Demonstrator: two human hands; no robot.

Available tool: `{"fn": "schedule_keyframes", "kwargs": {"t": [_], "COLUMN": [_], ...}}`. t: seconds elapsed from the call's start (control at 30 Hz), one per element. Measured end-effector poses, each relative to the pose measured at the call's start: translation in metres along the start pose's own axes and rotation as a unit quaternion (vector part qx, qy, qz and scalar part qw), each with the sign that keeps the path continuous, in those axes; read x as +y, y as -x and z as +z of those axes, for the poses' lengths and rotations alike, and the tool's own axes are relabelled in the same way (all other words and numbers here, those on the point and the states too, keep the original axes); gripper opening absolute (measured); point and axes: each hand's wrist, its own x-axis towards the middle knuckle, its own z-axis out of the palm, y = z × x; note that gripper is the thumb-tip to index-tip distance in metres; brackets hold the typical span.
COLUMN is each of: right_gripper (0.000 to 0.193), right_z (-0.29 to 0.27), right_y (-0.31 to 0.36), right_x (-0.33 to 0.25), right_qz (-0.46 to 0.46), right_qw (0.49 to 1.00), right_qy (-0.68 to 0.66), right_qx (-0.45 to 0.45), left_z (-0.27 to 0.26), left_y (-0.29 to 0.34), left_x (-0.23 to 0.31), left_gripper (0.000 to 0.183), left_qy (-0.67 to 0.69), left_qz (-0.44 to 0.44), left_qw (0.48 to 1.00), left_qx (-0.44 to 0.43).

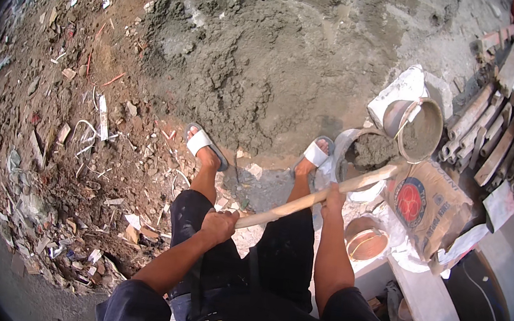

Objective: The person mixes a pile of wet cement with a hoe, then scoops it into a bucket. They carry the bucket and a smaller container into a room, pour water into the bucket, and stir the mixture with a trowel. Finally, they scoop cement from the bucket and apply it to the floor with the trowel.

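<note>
A long pale wooden tool handle point(290, 207) slants across the front of my body, its right end higher and farther away. My left hand point(219, 225) is closed around its near end, beside my left thigh. Farther along, my right hand point(333, 202) grips the handle from below. The handle's far end reaches over a bucket of wet mortar point(347, 147) and toward a brown paper cement bag point(433, 214). No tool head can be made out there. Beyond my sandalled feet spreads a broad patch of wet grey mortar point(268, 66).
A tilted mortar-smeared bucket point(428, 133) rests against the mortar bucket. Near my right forearm sits a small round container point(367, 239). Stacked pipes and poles point(499, 120) lie at the far right. Rubble and litter point(61, 136) cover the ground at left.
</note>
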Motion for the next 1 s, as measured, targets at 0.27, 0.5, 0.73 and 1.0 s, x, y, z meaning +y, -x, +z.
{"fn": "schedule_keyframes", "kwargs": {"t": [0.27, 0.5, 0.73, 1.0], "right_gripper": [0.044, 0.03, 0.036, 0.045], "right_z": [0.041, 0.205, 0.437, 0.374], "right_y": [0.066, 0.124, 0.071, 0.085], "right_x": [0.015, -0.04, -0.079, 0.058], "right_qz": [-0.027, -0.082, -0.183, -0.019], "right_qw": [0.999, 0.976, 0.872, 0.759], "right_qy": [0.015, 0.026, 0.286, 0.558], "right_qx": [-0.018, -0.201, -0.354, -0.336], "left_z": [0.058, -0.022, -0.101, -0.116], "left_y": [-0.019, 0.053, -0.04, 0.039], "left_x": [-0.096, -0.11, -0.053, 0.019], "left_gripper": [0.018, 0.036, 0.053, 0.049], "left_qy": [0.052, 0.394, 0.617, 0.806], "left_qz": [-0.052, -0.006, -0.122, -0.229], "left_qw": [0.99, 0.913, 0.762, 0.545], "left_qx": [0.117, 0.104, 0.155, 0.036]}}
